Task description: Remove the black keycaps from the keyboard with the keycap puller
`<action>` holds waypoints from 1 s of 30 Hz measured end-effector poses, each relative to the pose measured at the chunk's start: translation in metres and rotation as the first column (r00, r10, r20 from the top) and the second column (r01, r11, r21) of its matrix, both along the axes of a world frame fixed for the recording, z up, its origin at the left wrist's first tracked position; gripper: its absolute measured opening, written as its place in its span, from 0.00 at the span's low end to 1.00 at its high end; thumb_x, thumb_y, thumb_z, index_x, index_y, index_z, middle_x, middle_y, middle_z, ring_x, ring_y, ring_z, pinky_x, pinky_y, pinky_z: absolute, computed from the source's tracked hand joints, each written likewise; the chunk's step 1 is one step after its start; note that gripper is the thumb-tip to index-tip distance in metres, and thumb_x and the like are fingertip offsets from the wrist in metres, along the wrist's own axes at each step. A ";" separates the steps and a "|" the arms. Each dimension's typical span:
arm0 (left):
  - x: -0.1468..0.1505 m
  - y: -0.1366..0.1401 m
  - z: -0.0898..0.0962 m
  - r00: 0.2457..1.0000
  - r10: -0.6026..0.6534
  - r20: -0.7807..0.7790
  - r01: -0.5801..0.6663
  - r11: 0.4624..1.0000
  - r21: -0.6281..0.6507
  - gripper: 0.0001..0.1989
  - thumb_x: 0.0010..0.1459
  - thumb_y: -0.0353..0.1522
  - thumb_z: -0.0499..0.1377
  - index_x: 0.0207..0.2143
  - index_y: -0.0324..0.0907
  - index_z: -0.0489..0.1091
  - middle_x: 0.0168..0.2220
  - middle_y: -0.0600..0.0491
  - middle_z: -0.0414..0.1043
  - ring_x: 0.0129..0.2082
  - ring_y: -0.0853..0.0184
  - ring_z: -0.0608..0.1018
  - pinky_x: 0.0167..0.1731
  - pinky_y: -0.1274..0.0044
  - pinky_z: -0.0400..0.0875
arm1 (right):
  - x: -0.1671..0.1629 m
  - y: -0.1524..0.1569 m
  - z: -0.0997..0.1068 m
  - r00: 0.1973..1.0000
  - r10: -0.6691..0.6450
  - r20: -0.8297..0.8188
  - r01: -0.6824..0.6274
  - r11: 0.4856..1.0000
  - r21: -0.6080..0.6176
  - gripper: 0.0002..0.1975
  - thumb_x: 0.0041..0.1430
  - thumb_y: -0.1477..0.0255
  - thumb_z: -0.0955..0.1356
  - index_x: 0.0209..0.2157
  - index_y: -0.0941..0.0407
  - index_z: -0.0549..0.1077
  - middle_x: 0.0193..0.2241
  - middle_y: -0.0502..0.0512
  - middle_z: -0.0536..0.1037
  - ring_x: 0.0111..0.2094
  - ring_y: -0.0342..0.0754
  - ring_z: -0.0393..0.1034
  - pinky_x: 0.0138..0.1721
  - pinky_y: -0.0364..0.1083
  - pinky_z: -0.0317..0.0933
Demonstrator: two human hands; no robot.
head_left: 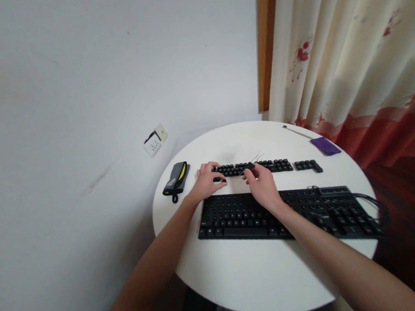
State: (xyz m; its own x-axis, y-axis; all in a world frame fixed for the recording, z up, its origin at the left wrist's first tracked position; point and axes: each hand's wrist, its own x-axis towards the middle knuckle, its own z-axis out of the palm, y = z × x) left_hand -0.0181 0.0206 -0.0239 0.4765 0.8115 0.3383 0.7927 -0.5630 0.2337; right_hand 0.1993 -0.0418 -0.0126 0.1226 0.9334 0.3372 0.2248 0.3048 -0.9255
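My left hand rests on the table at the left end of a row of loose black keycaps. Its thumb and fingers are spread around a few caps, and I cannot tell which it touches. My right hand is closed on a small black tool with thin wire loops, which looks like a keycap puller, held over the middle of the row. Beneath my right wrist lies a black keyboard, several of its upper keys looking bare of caps. My right hand covers part of the row and keyboard.
A grey pouch with yellow trim lies at the left of the round white table. Another group of keycaps sits to the right. Farther back are a brush and a purple cloth. A coiled cable hangs past the right edge.
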 end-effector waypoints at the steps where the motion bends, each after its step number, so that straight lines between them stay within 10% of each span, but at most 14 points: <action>1: -0.001 0.001 0.000 1.000 0.006 0.000 -0.006 1.000 -0.001 0.06 0.52 0.37 0.69 0.33 0.49 0.79 0.54 0.52 0.62 0.53 0.54 0.62 0.52 0.62 0.58 | 0.000 0.000 0.000 1.000 0.004 -0.003 -0.004 1.000 0.002 0.09 0.62 0.68 0.63 0.30 0.56 0.70 0.27 0.56 0.78 0.28 0.50 0.73 0.33 0.46 0.63; 30: -0.002 0.008 -0.007 0.986 0.164 0.030 -0.165 0.985 0.046 0.28 0.47 0.36 0.71 0.51 0.50 0.70 0.53 0.49 0.63 0.52 0.53 0.65 0.51 0.62 0.61 | 0.000 0.000 0.003 0.999 0.046 -0.026 -0.045 0.998 0.047 0.09 0.62 0.68 0.64 0.30 0.57 0.72 0.27 0.55 0.79 0.29 0.50 0.73 0.34 0.47 0.64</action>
State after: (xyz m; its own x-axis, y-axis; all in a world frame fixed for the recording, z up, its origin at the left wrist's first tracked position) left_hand -0.0199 0.0289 -0.0305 0.3287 0.8604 0.3894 0.8694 -0.4367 0.2311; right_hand 0.1992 -0.0423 -0.0101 0.0900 0.9217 0.3773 0.1846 0.3568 -0.9157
